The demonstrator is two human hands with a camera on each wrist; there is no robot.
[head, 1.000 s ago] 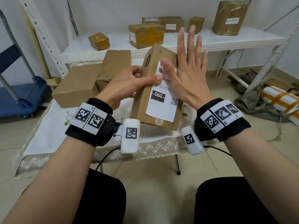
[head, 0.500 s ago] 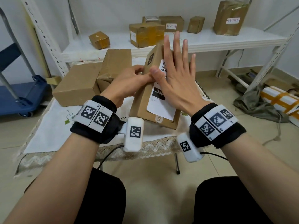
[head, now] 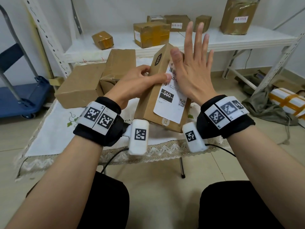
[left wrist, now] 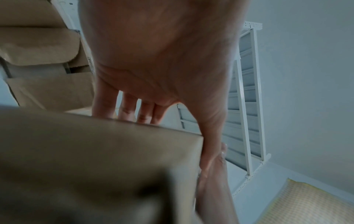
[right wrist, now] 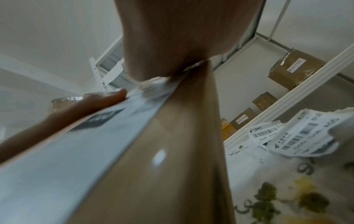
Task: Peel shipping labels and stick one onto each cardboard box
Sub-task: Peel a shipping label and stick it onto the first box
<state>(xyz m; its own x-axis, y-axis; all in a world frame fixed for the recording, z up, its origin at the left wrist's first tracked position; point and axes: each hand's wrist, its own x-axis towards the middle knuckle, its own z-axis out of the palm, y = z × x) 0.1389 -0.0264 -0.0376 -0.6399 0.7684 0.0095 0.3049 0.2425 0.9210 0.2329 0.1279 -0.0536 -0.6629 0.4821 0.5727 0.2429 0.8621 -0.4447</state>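
A tall brown cardboard box stands tilted on the small table, with a white shipping label marked 060 on its front face. My left hand grips the box's left edge, thumb lying across the front onto the label, fingers behind. My right hand is flat with straight spread fingers, its palm against the label's upper right part. A loose pile of spare shipping labels lies on the tablecloth to the right of the box.
Two more plain cardboard boxes sit on the table behind my left hand. Several taped boxes stand on the white shelf beyond. A blue cart stands at left, and a wrapped white parcel lies on the floor at right.
My right hand slid left over the label, then back right and upward. The left hand kept its grip while the box stayed tilted.
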